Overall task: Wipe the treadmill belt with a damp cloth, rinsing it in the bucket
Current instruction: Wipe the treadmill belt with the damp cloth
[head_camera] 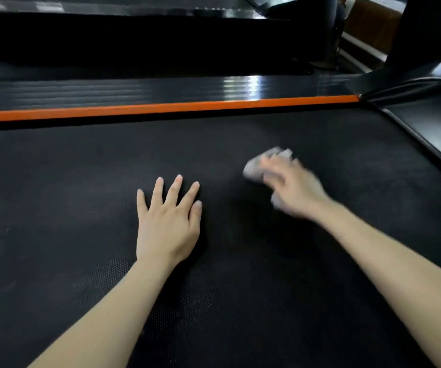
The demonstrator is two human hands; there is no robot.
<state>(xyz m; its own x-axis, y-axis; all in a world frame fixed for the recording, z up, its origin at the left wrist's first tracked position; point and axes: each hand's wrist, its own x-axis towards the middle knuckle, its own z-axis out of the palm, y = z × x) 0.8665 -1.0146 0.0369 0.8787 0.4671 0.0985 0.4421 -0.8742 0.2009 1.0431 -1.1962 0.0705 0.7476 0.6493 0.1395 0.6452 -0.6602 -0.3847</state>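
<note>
1. The belt [81, 181] fills our view; an orange strip [161, 108] edges it at 12 o'clock.
2. Our left hand [167, 224] rests flat on it, fingers spread.
3. Our right hand [293, 187], blurred, clutches the cloth [253, 168] on the belt, at 2 o'clock from the left.

Person: two arms in view, head camera.

1. Left forearm [113, 314]: bare along its whole visible length, slim and smooth.
2. Left hand [167, 229]: bare. Long, slender fingers and thumb. Nails short and rounded, with a pale sheen. Knuckles and tendons faintly marked on the back.
3. Right forearm [389, 256]: bare along its visible length, of like slim build.
4. Right hand [293, 187]: bare. Smeared by motion blur, so nail and knuckle detail cannot be made out.
</note>
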